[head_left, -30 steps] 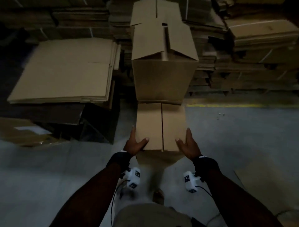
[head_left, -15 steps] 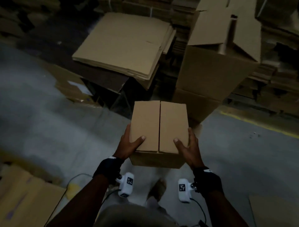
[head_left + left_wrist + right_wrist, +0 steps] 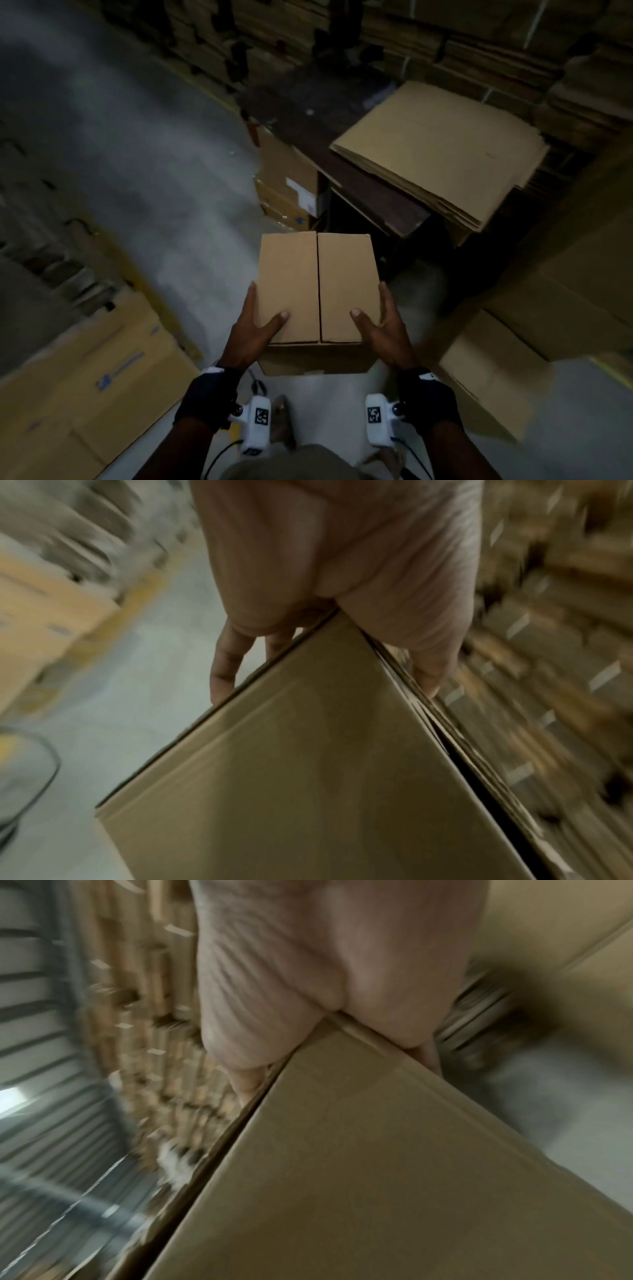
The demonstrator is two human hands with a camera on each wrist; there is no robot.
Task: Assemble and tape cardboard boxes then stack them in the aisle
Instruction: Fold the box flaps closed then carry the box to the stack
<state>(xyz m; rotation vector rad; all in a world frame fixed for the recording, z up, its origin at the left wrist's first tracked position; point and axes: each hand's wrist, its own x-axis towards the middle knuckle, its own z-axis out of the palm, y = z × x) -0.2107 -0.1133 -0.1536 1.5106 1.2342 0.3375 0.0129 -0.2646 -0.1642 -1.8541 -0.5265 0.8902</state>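
- Left hand [image 3: 255,330]: thumb laid flat on the top flap, the other fingers [image 3: 222,669] stretched down the left side wall; it clamps the box [image 3: 318,291] rather than curling under it.
- Right hand [image 3: 382,329]: mirrored hold, thumb on the right top flap, fingers [image 3: 430,1056] along the right wall.
- Box: carried clear of the floor [image 3: 154,171], lower centre of the head view, between the two hands. Its top flaps meet at a centre seam with no tape visible there.
- Risk, slipping: the hold looks to depend on side pressure alone, so easing either palm would probably let the box drop.
- Risk, flaps: untaped, they may spring up if a thumb lifts.
- Risk, surroundings: the pile of flat cardboard [image 3: 442,154], upper right, and loose sheets [image 3: 85,377], lower left, crowd the aisle; a trip or snagged corner seems possible.
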